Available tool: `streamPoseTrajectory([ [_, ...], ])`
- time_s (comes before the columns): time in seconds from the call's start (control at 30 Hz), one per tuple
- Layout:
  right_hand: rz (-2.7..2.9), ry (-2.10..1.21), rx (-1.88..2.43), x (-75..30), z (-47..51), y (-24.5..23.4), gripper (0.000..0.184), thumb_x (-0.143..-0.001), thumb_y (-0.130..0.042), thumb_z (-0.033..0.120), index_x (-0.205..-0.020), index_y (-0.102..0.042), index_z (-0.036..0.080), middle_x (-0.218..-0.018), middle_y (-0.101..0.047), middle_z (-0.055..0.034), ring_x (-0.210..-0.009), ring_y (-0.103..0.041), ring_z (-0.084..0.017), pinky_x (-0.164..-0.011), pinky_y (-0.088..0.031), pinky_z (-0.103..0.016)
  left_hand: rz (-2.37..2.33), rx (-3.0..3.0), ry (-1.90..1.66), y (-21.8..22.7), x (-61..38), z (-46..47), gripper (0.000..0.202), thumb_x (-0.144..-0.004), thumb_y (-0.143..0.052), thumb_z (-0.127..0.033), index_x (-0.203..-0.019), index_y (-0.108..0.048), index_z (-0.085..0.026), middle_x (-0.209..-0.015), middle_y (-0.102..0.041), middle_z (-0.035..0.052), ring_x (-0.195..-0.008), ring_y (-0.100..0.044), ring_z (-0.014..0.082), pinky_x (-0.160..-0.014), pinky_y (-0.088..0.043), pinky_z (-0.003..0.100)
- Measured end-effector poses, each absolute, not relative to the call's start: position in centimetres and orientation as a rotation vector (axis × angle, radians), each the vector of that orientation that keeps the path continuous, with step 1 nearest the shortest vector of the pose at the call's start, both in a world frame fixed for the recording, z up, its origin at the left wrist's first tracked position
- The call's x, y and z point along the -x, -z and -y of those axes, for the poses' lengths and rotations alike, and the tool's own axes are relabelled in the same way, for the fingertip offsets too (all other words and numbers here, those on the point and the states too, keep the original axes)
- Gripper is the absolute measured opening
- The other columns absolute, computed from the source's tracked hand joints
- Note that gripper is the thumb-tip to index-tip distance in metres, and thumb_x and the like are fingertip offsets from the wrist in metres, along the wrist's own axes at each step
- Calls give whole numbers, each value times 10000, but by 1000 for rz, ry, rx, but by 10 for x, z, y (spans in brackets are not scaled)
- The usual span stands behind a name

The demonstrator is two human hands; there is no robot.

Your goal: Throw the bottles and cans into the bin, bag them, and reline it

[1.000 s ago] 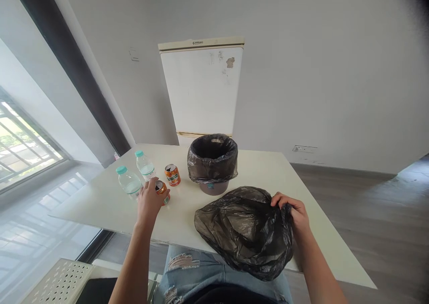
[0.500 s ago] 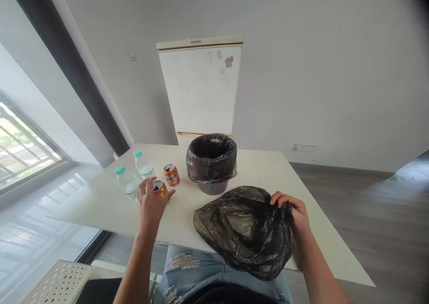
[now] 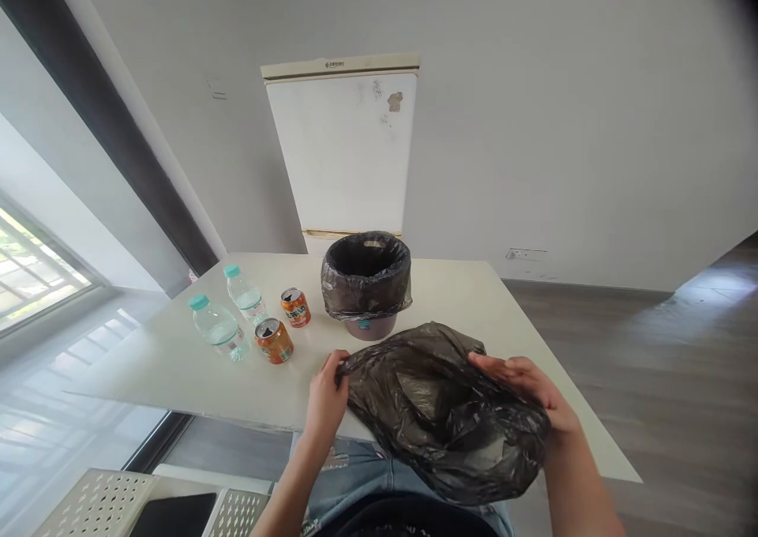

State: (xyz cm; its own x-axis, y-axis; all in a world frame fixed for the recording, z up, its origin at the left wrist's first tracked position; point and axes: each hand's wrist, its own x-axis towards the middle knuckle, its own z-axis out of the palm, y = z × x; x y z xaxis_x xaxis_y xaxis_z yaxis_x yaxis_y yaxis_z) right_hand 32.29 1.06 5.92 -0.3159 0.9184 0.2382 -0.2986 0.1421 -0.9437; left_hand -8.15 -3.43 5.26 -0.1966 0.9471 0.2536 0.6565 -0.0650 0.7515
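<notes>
A black plastic garbage bag (image 3: 435, 407) lies spread over the table's near edge and hangs partly above my lap. My left hand (image 3: 328, 395) pinches its left edge. At the bag's right side, my right hand (image 3: 527, 387) has the film over its fingers, with the fingers partly inside the mouth. Just behind the bag stands a trash bin (image 3: 370, 329), its rim lined with another black bag (image 3: 367, 292). Left of my left hand are an orange can (image 3: 274, 342) and a second orange can (image 3: 295, 308), both upright and opened on top.
Two clear bottles with teal caps, a nearer bottle (image 3: 220, 332) and a farther bottle (image 3: 245, 296), stand at the table's left. A white fridge (image 3: 340, 150) is behind the white table (image 3: 467, 288). A perforated cream-coloured surface (image 3: 98, 501) sits at lower left.
My left hand has left the nearer orange can and taken hold of the bag's left edge. My right hand has shifted along the bag, its fingers now stretched against the film. The view has shifted slightly.
</notes>
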Motion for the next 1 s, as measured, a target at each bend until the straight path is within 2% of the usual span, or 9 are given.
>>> streamPoseTrajectory([
  [0.17,1775,-1365,1061,-359,11,-102,770,-656,-961,437,-1385,-728,355,-1560,-600,-109,-1515,-473,-426,-1267,-336,-592,-2030,-1579,-1230,-51,114,26,335,-863,-462,-67,-1084,-644,-241,-1009,-777,38,-903,-731,233,-814,-518,309],
  [0.23,1930,-1405,1211,-371,24,-118,761,-685,-954,362,-1410,-720,364,-1568,-591,-92,-1514,-474,-424,-1282,-328,-586,-2122,-1544,-1204,-48,125,26,334,-869,-462,-66,-1092,-644,-236,-988,-772,46,-897,-726,243,-802,-508,311],
  [0.37,1865,-1492,1279,-380,34,-111,559,-719,-943,349,-1260,-802,352,-1361,-741,-130,-1308,-668,-429,-1138,-520,-590,-2239,-1506,-1171,-42,137,26,262,-940,-470,-132,-1118,-636,-230,-993,-763,74,-905,-718,270,-779,-488,328],
  [0.5,1542,-1150,1439,-347,3,-70,428,-825,-827,517,-1181,-792,283,-1274,-772,-156,-1092,-749,-375,-930,-611,-538,-2257,-1481,-1138,-38,138,24,223,-986,-459,-182,-1143,-613,-218,-1020,-755,95,-902,-713,277,-786,-491,350],
  [0.63,1591,-1042,1493,-297,-22,-44,426,-814,-799,525,-1149,-788,262,-1146,-797,-121,-919,-743,-324,-849,-579,-474,-2309,-1592,-1104,-50,126,29,268,-1016,-417,-240,-1225,-575,-184,-1114,-719,147,-1040,-686,332,-924,-516,454],
  [0.73,1706,-1124,1366,-271,-21,-44,287,-871,-738,519,-940,-789,245,-939,-789,-68,-804,-697,-275,-751,-534,-395,-2412,-1767,-1229,-69,102,48,342,-984,-504,-294,-1290,-558,-149,-1259,-638,207,-1230,-589,388,-1088,-453,547],
  [0.8,1708,-1182,1288,-260,-17,-46,312,-894,-718,528,-800,-747,232,-817,-752,-44,-761,-661,-252,-699,-502,-355,-2366,-1805,-1374,-80,81,67,330,-965,-538,-287,-1273,-582,-174,-1266,-619,198,-1243,-568,382,-1104,-446,539],
  [0.93,1402,-1151,1169,-253,-12,-40,409,-915,-680,614,-769,-689,232,-701,-678,-17,-690,-605,-217,-614,-470,-311,-1976,-1690,-1379,-79,44,103,105,-928,-643,-331,-1023,-659,-290,-918,-667,86,-898,-654,304,-869,-509,423],
  [1.0,1245,-1070,1151,-256,-14,-34,419,-913,-668,650,-831,-699,241,-723,-686,-17,-703,-612,-220,-610,-481,-308,-1806,-1493,-1256,-69,31,114,170,-888,-731,-387,-1028,-670,-313,-777,-659,35,-742,-651,274,-750,-476,373],
])
